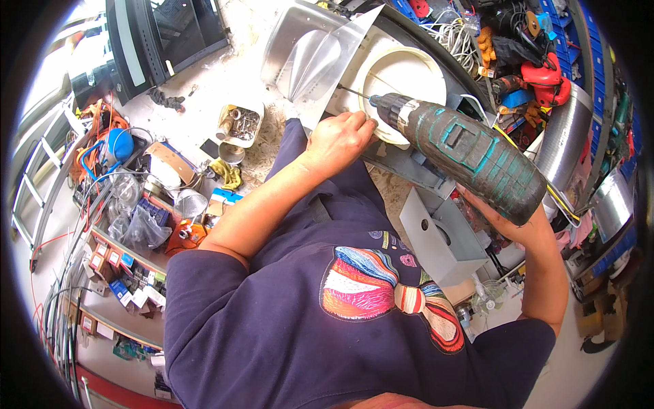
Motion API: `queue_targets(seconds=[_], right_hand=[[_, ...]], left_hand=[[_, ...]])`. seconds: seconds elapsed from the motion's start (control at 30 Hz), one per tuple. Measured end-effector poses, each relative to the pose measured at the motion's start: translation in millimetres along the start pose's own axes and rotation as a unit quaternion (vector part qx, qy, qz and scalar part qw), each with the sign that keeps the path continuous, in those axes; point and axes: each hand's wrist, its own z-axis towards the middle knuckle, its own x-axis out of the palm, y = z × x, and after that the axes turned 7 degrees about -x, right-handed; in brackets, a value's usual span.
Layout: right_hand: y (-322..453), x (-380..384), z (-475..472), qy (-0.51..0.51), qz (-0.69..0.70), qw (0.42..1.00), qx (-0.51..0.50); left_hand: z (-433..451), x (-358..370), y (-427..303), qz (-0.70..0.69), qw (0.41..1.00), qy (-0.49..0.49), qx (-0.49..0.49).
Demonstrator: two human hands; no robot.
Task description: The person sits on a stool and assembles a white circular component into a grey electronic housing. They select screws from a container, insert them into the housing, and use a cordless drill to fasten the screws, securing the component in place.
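Observation:
My right hand [498, 217], largely hidden beneath the cordless drill [465, 148], holds the tool by its grip. The worn black and teal drill points up-left, and its long thin bit ends over a sheet-metal housing [347, 97]. Set in that housing is a round cream plastic collar [442, 76]. The fingers of my left hand [342, 135] are bent together at the collar's lower left rim; their tips are partly hidden. A clear plastic sheet or bent shiny panel [322, 56] stands upright just beyond my left hand. Whether the bit touches metal cannot be told.
A tub of screws [245, 125] and a small metal bowl [231, 153] stand left of the housing. An open grey metal box [444, 235] lies below the drill. Cluttered shelves [127, 245] line the left; cables, a flexible aluminium duct [564, 138] and blue bins crowd the right.

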Motion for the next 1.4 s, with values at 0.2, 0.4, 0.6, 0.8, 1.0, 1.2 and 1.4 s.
queue_targets(seconds=[0.2,0.4,0.6,0.8,1.0,1.2,1.4], right_hand=[[49.6,-27.9,49.0,0.057,0.074,0.992,0.079],[53.7,-41.3,63.9,0.134,-0.011,0.988,0.071],[49.1,-45.2,68.2,0.156,-0.055,0.984,0.059],[48.6,-35.6,71.6,0.014,-0.078,0.994,-0.075],[57.9,-35.9,80.0,0.019,-0.063,0.996,-0.057],[59.5,-36.4,80.5,0.008,-0.090,0.995,-0.051],[48.9,-33.0,82.9,0.001,-0.097,0.991,-0.093]], left_hand=[[-1.8,3.1,2.5,0.003,1.000,-0.004,0.011],[-1.5,4.1,3.7,0.019,1.000,-0.006,0.023],[-0.6,-0.5,1.0,0.005,1.000,-0.016,0.016],[-1.6,5.7,4.7,0.012,0.999,-0.014,0.030],[-2.8,8.7,6.9,0.033,0.999,-0.003,0.038],[-2.5,7.4,6.1,0.021,0.999,-0.005,0.026],[-3.5,1.5,5.2,0.007,1.000,-0.004,0.020]])
